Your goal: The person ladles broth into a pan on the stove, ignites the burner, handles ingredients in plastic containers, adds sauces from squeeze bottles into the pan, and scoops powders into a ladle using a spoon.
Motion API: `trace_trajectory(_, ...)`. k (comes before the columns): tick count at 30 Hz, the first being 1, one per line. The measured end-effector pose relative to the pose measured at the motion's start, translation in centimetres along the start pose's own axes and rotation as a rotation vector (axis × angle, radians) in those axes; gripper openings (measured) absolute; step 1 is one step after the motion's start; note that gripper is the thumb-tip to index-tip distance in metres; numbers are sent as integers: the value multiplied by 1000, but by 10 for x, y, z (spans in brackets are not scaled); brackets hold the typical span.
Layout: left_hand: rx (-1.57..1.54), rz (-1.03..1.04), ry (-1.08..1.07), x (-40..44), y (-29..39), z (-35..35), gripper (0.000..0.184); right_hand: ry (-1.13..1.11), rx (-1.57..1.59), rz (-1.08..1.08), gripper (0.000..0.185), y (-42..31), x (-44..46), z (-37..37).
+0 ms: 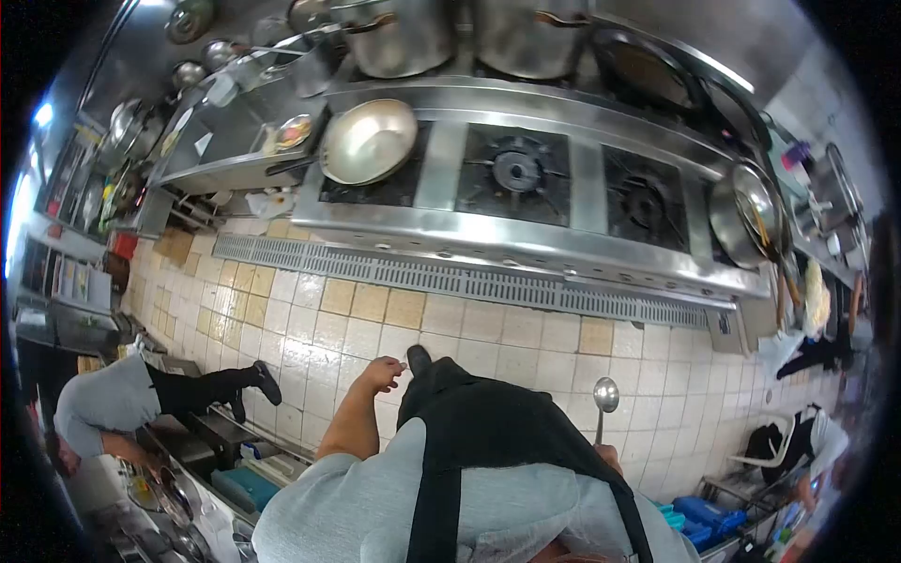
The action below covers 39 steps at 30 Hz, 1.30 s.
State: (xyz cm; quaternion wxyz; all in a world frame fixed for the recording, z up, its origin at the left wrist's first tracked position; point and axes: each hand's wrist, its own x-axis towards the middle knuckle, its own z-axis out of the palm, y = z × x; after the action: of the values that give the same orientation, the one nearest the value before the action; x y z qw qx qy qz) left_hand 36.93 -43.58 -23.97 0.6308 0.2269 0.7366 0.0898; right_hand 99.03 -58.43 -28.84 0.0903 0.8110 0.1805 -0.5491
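My right hand [610,458] is closed around the handle of a metal ladle [607,395], whose round bowl points forward over the floor to my right. My left hand [383,373] hangs in front of me over the tiles with its fingers curled in. A tiny pale spot shows at its fingertips, too small to name. Ahead of both hands stands a steel gas range [516,230]. On its left burner sits a wide frying pan [369,141], its dark handle pointing left. Neither hand touches the range.
Two large stockpots [399,42] stand at the back. A metal bowl [737,220] with utensils rests on the range's right end. A floor grate [450,281] runs along the range. A person [113,403] bends over a counter at left; another [826,441] is at far right.
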Motion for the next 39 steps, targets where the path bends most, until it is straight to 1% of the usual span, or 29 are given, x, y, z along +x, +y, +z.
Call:
trace_trajectory(2,45,86,28,12,-8,-41,54,2,-53,-16,19,-37,-14,21)
trace_trajectory(3,33,91,35,19,-10,-65,54,0,-78,-22,19,-57,-23,33)
trace_trajectory(6,234,311,305,43,-34,-128,63,-2,-157,-40,19,-111,-47,65)
trace_trajectory(7,228,314,310,27,-20,-144,63,-7,-180,-46,19,-130,-56,75)
trace_trajectory(9,-39,247,365,-10,8,-172,59,-9,-224,-55,19,-165,-72,90)
trace_trajectory(13,-27,283,386,2,18,-233,56,-16,-292,-58,20,-227,-101,109)
trace_trajectory(15,-118,326,416,0,33,-255,55,-15,-316,-52,20,-257,-112,112)
trace_trajectory(18,-167,351,451,-1,57,-279,55,-32,-366,-66,20,-306,-126,117)
trace_trajectory(20,-198,379,454,2,72,-297,53,-60,-422,-82,21,-330,-123,122)
trace_trajectory(23,-237,395,437,7,90,-323,51,-76,-419,-77,22,-358,-109,126)
trace_trajectory(26,-269,462,451,-11,126,-355,50,-78,-373,-60,22,-382,-105,129)
trace_trajectory(30,-89,596,457,-19,187,-416,46,-47,-240,-23,24,-399,-105,136)
trace_trajectory(33,246,786,572,-25,259,-475,40,-27,-82,26,25,-397,-104,153)
trace_trajectory(35,194,832,508,-24,315,-516,41,-11,89,69,25,-385,-105,170)
trace_trajectory(37,311,1137,674,-21,373,-546,43,5,347,112,26,-375,-109,193)
trace_trajectory(39,558,1241,883,-51,441,-558,46,22,541,153,27,-367,-116,225)
